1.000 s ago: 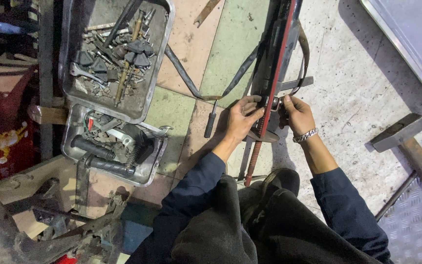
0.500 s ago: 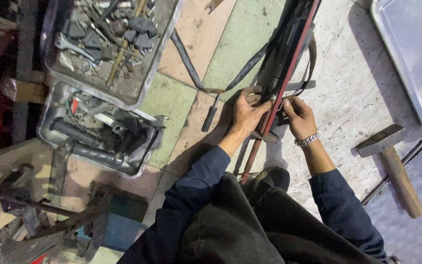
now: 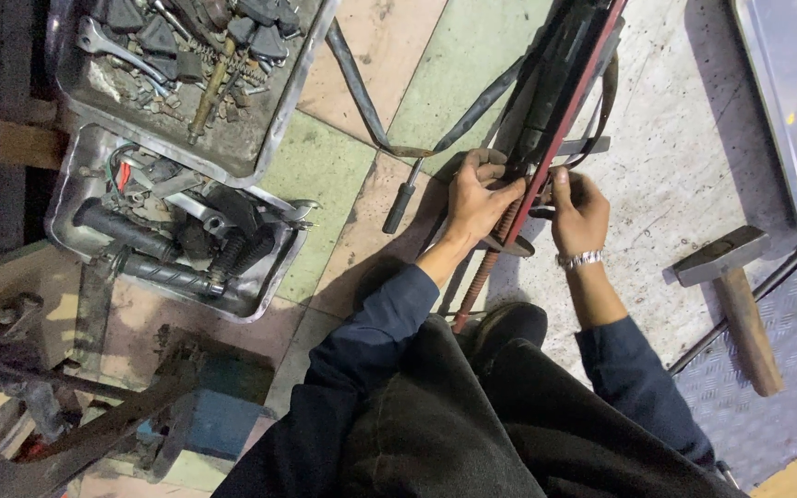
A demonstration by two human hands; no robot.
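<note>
A long black mechanical assembly (image 3: 555,83) lies on the floor, with a thin red rod (image 3: 576,101) running along it. My left hand (image 3: 475,195) grips the lower end of this assembly on its left side. My right hand (image 3: 578,207), with a metal watch on the wrist, pinches a small part against the red rod from the right. A round metal washer (image 3: 509,246) sits on the rod just below my hands. A dark strap (image 3: 371,111) loops away from the assembly toward the trays.
Two metal trays hold wrenches and parts, the upper tray (image 3: 274,138) and the lower tray (image 3: 260,286) at the left. A screwdriver (image 3: 401,201) lies beside my left hand. A hammer (image 3: 731,295) rests on the right. A grey metal tray (image 3: 786,120) is at the far right.
The view has shifted so the trays sit higher and further left. Both hands stay on the assembly's lower end, with the fingers working slightly along the red rod.
</note>
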